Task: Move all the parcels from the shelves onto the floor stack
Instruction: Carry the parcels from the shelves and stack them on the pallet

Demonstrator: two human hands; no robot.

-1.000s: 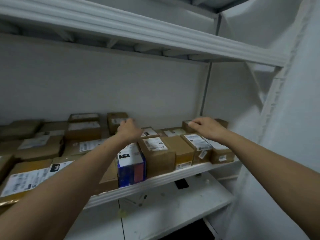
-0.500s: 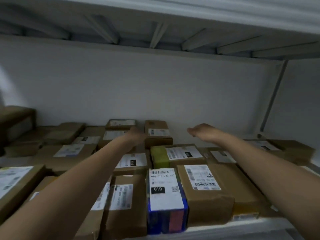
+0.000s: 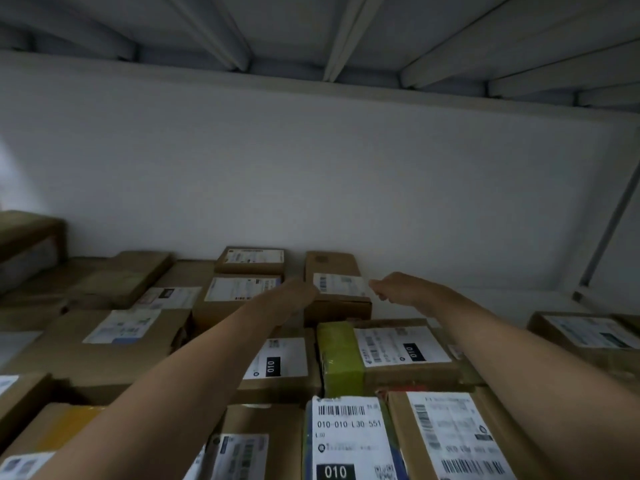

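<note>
Many brown cardboard parcels with white labels cover the shelf. A small brown parcel [image 3: 337, 271] with a white label sits at the back against the wall. My left hand [image 3: 294, 297] reaches its left side, with the fingers hidden behind the back of the hand. At the parcel's right edge my right hand [image 3: 394, 289] has its fingers curled down against the label's corner. Both forearms stretch over the front rows, above a parcel with green tape [image 3: 341, 355] and a blue-sided parcel [image 3: 346, 434] marked 010.
The upper shelf's ribbed underside [image 3: 332, 36] hangs close overhead. A white back wall [image 3: 311, 174] closes off the shelf. A taller box [image 3: 27, 244] stands at far left and another parcel [image 3: 585, 334] lies at right. A metal upright [image 3: 609, 230] runs along the right.
The view has moved in closer and lower over the shelf. Both hands have reached further back and come together on either side of the small rear parcel.
</note>
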